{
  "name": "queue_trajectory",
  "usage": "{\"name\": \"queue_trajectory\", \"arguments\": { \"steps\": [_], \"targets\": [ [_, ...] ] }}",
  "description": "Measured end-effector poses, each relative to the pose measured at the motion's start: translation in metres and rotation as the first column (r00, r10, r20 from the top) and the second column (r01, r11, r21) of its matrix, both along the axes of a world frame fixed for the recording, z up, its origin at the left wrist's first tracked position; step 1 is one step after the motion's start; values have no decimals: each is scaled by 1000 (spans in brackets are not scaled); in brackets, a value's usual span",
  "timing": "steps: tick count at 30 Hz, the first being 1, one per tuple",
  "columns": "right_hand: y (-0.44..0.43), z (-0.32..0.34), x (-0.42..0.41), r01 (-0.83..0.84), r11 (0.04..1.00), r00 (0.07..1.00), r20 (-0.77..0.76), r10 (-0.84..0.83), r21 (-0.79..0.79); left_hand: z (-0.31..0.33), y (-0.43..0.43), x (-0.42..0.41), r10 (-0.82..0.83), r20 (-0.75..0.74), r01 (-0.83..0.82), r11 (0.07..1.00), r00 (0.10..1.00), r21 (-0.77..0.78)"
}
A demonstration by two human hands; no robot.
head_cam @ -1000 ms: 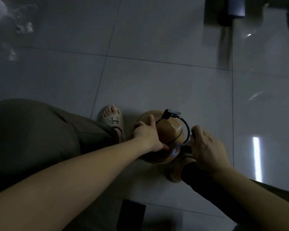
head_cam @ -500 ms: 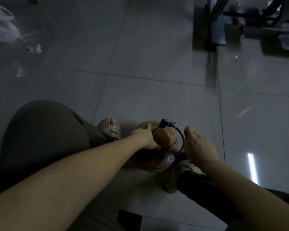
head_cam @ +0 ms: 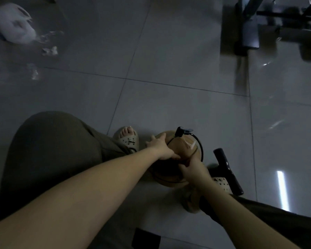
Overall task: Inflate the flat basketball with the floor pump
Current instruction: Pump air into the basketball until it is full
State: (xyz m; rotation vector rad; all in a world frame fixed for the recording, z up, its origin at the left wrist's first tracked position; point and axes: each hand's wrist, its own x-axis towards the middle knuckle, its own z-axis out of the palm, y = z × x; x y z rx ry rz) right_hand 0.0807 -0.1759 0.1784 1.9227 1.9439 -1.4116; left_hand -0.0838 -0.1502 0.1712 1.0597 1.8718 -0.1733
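The tan, sagging basketball (head_cam: 180, 146) lies on the tiled floor between my feet. A black pump hose (head_cam: 201, 150) loops over its right side, and the hose head (head_cam: 181, 131) sits at the ball's top edge. My left hand (head_cam: 162, 148) cups the ball's upper left side, fingers spread and curved over it. My right hand (head_cam: 194, 166) grips the ball's right side, its fingertips hidden. The pump's black T-handle (head_cam: 226, 169) stands free just right of that hand; the pump's barrel and base are hidden.
My sandalled feet (head_cam: 127, 138) (head_cam: 221, 184) flank the ball. A white plastic bag (head_cam: 13, 24) and small scraps (head_cam: 50, 50) lie at the far left. Dark metal frame legs (head_cam: 248, 27) stand at the far right. A dark flat object (head_cam: 145, 238) lies at the bottom edge.
My right hand has let go of the pump handle and moved left onto the ball. The handle now shows uncovered. My left hand stays on the ball; the view has tilted up.
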Motion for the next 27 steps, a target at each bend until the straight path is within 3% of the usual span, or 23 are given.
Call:
{"name": "queue_trajectory", "arguments": {
  "steps": [6,12,17,19,21,23,25,27],
  "targets": [
    [34,-26,-4,84,967,996,-5,-88,-239,-8,16,-11,20,29,-19,999,999,-30],
    [38,-40,-5,90,986,989,130,-71,-141,-14,19,-10,-28,-26,28,1000,999,13],
    [54,-24,-11,154,975,986,82,-143,-160,-13,30,-7,-9,-52,14,995,999,94],
    [56,-12,-14,65,987,991,122,-47,-149,-12,33,-5,-10,-34,13,996,999,89],
    [49,8,-15,-94,995,975,196,101,-46,-11,30,3,-49,-40,52,996,998,76],
    [38,37,-11,-215,950,963,210,168,228,-11,28,7,-85,-45,88,994,995,59],
    [29,74,5,-245,770,966,217,141,588,-10,28,6,-108,-29,109,992,994,60],
    [24,91,30,-249,611,961,272,56,751,-7,28,1,-102,-15,102,992,995,70]
  ]
}}
